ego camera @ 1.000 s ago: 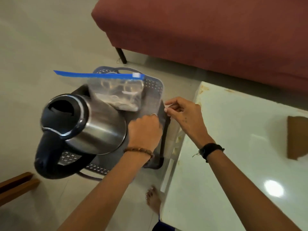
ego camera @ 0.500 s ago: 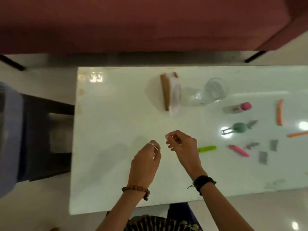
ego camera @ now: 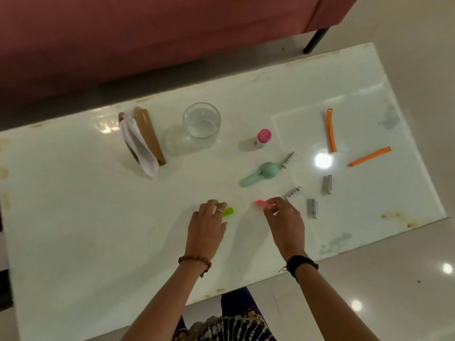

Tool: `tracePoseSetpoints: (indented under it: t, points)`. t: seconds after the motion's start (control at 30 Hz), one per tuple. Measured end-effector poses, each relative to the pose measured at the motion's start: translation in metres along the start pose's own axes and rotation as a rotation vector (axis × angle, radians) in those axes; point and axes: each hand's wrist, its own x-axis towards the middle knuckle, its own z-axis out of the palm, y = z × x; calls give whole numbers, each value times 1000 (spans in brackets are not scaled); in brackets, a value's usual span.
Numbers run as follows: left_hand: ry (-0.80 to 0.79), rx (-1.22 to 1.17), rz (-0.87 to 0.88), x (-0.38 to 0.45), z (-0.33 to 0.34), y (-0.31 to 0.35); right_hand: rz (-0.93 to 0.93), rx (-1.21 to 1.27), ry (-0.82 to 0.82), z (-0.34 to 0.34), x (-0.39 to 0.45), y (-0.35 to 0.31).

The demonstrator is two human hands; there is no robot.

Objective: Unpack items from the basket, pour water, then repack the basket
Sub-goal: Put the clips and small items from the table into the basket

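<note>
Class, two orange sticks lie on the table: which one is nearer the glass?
The bent orange stick, lying nearly upright in view; the straight one slants farther from the glass.

Near left of table [ego camera: 86, 230]: I see bare white top from the near edge up to the napkin holder [ego camera: 145, 136]; wide room for a hand.
Between my hands: narrow gap, with the green marker [ego camera: 228, 212] by the left hand [ego camera: 205, 228] and the pink marker [ego camera: 264, 204] at the right hand [ego camera: 285, 222].
Far middle: the glass [ego camera: 201, 124] stands upright just beside the napkin holder; little room between them.
Centre: pink-capped bottle [ego camera: 263, 137] and green tool [ego camera: 261, 174] block a straight reach forward.
Right side: batteries [ego camera: 312, 208] and two orange clips [ego camera: 331, 130] lie scattered with small gaps.
Behind the table: the sofa [ego camera: 147, 33] closes the far side.
</note>
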Motion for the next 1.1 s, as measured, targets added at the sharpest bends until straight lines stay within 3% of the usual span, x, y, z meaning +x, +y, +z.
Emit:
tracePoseSetpoints:
  t: [0.13,0.33,0.53,0.63,0.8,1.1]
  points:
    - [-33,88,-10,14,8,0,-91,-166,-19,1,15,16]
    - [18,24,-20,20,14,3,-149,-269,-19,6,20,22]
    - [190,-368,-230,0,-9,6,-11,89,-11,3,-1,-7]
    - [286,-501,-304,-23,-32,-6,32,314,-89,4,-24,-44]
    - [482,-723,-425,-77,-89,-56,-64,411,-212,29,-76,-128]
    - [866,-869,-682,-233,-180,-243,-292,424,-571,162,-203,-312]
